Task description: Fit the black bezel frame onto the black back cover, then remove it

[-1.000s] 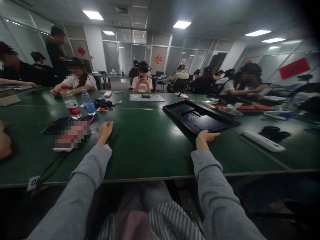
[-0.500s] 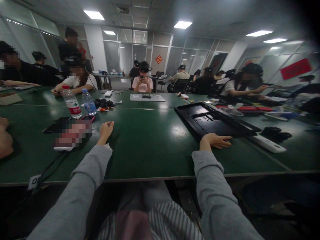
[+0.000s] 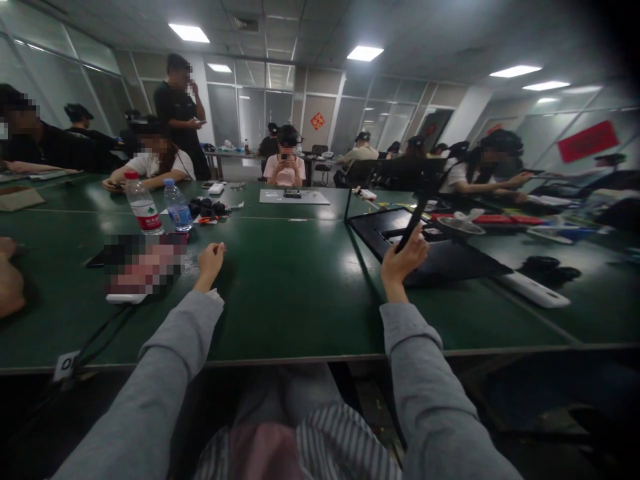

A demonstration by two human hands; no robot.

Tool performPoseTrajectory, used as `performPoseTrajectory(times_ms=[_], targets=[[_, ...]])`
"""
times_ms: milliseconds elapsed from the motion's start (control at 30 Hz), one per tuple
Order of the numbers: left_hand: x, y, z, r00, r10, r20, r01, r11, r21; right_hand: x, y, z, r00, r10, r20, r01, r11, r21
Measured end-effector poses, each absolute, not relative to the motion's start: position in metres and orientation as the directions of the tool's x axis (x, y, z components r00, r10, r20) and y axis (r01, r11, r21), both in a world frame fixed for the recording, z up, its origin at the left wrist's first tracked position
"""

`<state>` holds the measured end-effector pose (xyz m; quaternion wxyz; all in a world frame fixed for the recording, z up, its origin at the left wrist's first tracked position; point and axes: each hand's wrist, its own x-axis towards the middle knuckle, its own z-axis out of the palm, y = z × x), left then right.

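My right hand (image 3: 403, 260) is shut on the edge of a large black flat panel (image 3: 450, 263), perhaps the back of a monitor. The panel is tipped up off the green table (image 3: 290, 280), and its raised part is blurred. My left hand (image 3: 210, 261) rests on the table to the left with its fingers loosely curled and nothing in it. It lies next to a blurred-out flat object (image 3: 145, 267). Both my arms are in grey sleeves.
Two water bottles (image 3: 143, 207) stand at the left, with small black parts (image 3: 207, 208) behind them. A long white bar (image 3: 533, 290) and black items (image 3: 550, 270) lie right of the panel. A cable (image 3: 95, 340) runs over the near left edge. Several people sit around the tables.
My right hand has gone from lying flat at the panel's near edge to gripping it and has risen. The panel has swung from flat on the table to tipped up. A standing person walked right.
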<state>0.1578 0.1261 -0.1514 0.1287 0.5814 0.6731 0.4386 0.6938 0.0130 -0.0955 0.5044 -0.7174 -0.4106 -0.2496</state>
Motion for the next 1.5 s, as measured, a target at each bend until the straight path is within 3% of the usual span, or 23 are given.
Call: performPoseTrajectory(times_ms=[133,367,500,733,967,1133,1333,1500], targets=[[0.157,0.121,-0.146,-0.300,0.879,0.370,0.686,-0.071,0.724,0.666,0.014,-0.089,0.390,0.492,0.778,0.902,-0.031,-0.432],[0.162,0.125,-0.146,-0.356,0.823,0.443,0.586,-0.172,0.792,0.655,0.019,-0.093,0.432,0.503,0.749,0.868,-0.005,-0.497],[0.168,0.127,-0.150,-0.315,0.810,0.494,0.578,-0.249,0.777,0.662,0.030,-0.110,0.418,0.590,0.691,0.846,0.025,-0.533],[0.171,0.122,-0.148,-0.195,0.930,0.312,0.590,-0.143,0.795,0.668,0.036,-0.125,0.594,0.620,0.513,0.732,-0.152,-0.665],[0.172,0.116,-0.147,-0.153,0.917,0.368,0.730,-0.146,0.668,0.676,0.043,-0.132,0.595,0.680,0.429,0.688,-0.155,-0.709],[0.166,0.112,-0.146,-0.227,0.906,0.357,0.797,-0.038,0.603,0.681,0.057,-0.139,0.504,0.814,0.290,0.628,-0.115,-0.770],[0.162,0.113,-0.149,-0.247,0.909,0.336,0.845,0.032,0.534,0.688,0.064,-0.151,0.403,0.844,0.353,0.669,-0.009,-0.743],[0.162,0.118,-0.153,-0.211,0.928,0.309,0.871,0.034,0.490,0.696,0.067,-0.163,0.417,0.844,0.338,0.714,-0.074,-0.696]])
